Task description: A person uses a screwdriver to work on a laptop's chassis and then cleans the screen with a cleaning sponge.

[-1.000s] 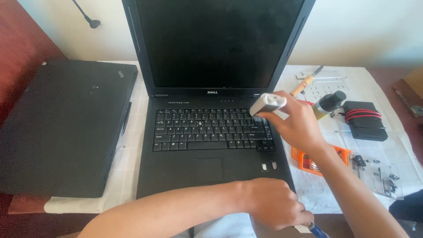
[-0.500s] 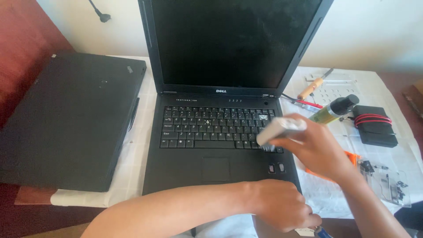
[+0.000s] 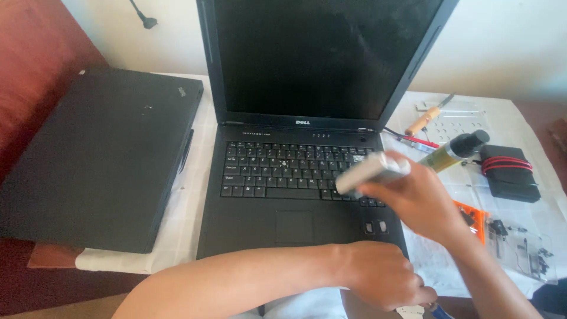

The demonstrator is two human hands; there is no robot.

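Note:
An open black laptop (image 3: 295, 224) with a dark screen stands in front of me on a white cloth. My right hand (image 3: 416, 198) grips a small white and grey tool (image 3: 372, 171) and holds it low over the right end of the keyboard (image 3: 283, 171). My left hand (image 3: 384, 277) crosses under the right arm and rests, fingers closed, at the laptop's front right corner. What the left hand holds, if anything, is hidden.
A second black laptop (image 3: 100, 159), closed, lies to the left. On the right of the cloth (image 3: 514, 112) lie a wooden-handled tool (image 3: 426, 120), a yellowish bottle with a black cap (image 3: 455, 150), a black pouch with red bands (image 3: 508, 171), an orange item (image 3: 472, 215) and several small parts.
My right hand has carried the white tool down and to the left, from the keyboard's upper right corner towards its lower right keys. The left hand has stayed at the front corner.

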